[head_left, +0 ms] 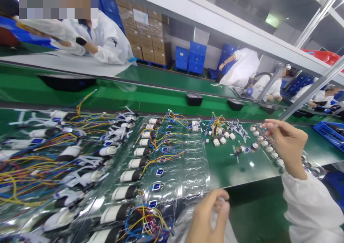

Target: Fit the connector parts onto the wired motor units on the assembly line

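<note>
My right hand (288, 142) is raised over the right part of the bench, thumb and fingertips pinched together. What sits in the pinch is too small to make out. Below and left of it, a small motor-like cylinder with a white body and black end (254, 147) stands by a wired part with white strips (240, 150). Low at the front edge is my left hand (211, 218), fingers curled toward the thumb; whatever they close on is unclear. Left of it, a clear plastic tray (195, 164) carries a column of white-and-black cylinders (130, 175) with coloured wires (158, 142).
More wired cylinders fill another clear tray (107, 178) at left. Loose white strips (238, 130) and a wired bunch (221, 133) lie mid-bench. A blue basket (330, 133) stands at right. Across the green conveyor (161, 101), with black items (194, 99), several people in white work.
</note>
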Motion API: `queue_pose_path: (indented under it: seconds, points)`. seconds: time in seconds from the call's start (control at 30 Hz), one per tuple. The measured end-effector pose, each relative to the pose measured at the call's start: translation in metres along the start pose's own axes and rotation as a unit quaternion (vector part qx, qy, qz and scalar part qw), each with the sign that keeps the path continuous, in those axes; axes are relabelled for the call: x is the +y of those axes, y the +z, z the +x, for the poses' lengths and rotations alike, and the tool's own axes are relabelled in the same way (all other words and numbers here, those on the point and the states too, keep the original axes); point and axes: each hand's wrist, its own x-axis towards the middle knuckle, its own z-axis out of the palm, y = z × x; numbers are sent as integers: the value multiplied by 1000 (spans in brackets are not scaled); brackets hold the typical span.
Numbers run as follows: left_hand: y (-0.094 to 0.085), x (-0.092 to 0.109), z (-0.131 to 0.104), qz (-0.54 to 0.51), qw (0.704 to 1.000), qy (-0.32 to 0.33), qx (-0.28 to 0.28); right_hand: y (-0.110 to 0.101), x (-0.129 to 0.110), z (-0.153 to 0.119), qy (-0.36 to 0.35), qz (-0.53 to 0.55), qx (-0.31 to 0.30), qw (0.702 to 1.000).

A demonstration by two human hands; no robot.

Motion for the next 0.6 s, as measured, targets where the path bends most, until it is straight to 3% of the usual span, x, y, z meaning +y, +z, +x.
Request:
queue_pose_path:
  seconds: [0.17, 0.23, 0.33, 0.43, 0.6]
  points:
    - [-1, 45, 81, 181, 978, 97, -21, 3, -15, -4, -6, 38, -14, 999]
    - [4, 52, 118, 259, 955, 137, -43, 7, -18, -4, -7, 57, -6, 998]
    - [10, 51, 160, 334, 917, 183, -120, 10, -19, -4, 5, 82, 3, 997]
    - [14, 44, 176, 349, 897, 211, -170, 8, -14, -5, 17, 88, -9, 996]
    - [7, 42, 171, 376, 879, 233, -181, 5, 21, -7, 21, 13, 6, 1000]
